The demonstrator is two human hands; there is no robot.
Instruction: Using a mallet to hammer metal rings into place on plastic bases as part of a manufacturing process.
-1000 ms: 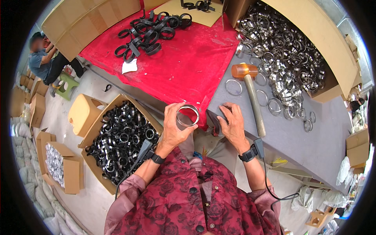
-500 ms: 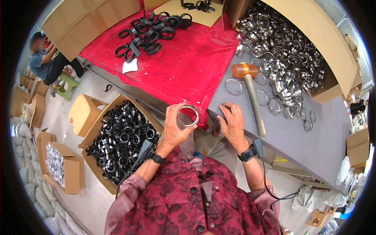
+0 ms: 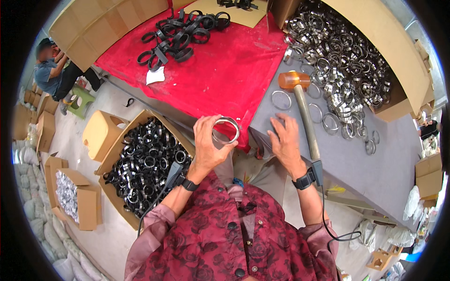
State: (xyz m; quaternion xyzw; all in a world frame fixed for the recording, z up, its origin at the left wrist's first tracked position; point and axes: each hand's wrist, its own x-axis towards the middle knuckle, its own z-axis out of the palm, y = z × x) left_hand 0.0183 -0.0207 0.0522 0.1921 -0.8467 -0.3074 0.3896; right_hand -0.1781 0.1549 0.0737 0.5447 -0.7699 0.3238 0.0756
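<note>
Closest of all came the dark red, rose-patterned padded vest (image 3: 225, 234), and just beyond it, the action! The left hand (image 3: 208, 147) had a shiny silver metal ring (image 3: 237, 133) pinched between thumb and fingers, held up over the near corner of the red cloth (image 3: 225, 70), its opening facing the wearer. The right hand (image 3: 286, 143) gripped nothing: fingers loosely spread, thumb apart, poised by the grey worktop's (image 3: 375, 173) edge; whether it touched there, one couldn't tell.

Off to the left, a brown cardboard box (image 3: 111, 196) brimmed with black-and-silver rings (image 3: 149, 161), a pale yellow plastic stool (image 3: 101, 136) right beside it. Over on the right lay a mallet with an orange head (image 3: 294, 80) and a long greyish handle, thin silver rings scattered alongside. Further up, a great heap of silver metal rings (image 3: 337, 65) spilled out toward the worktop, while a tangle of black rings (image 3: 180, 40) sat on the cloth. Far left, another person (image 3: 49, 77) sat on a green stool (image 3: 82, 104).
</note>
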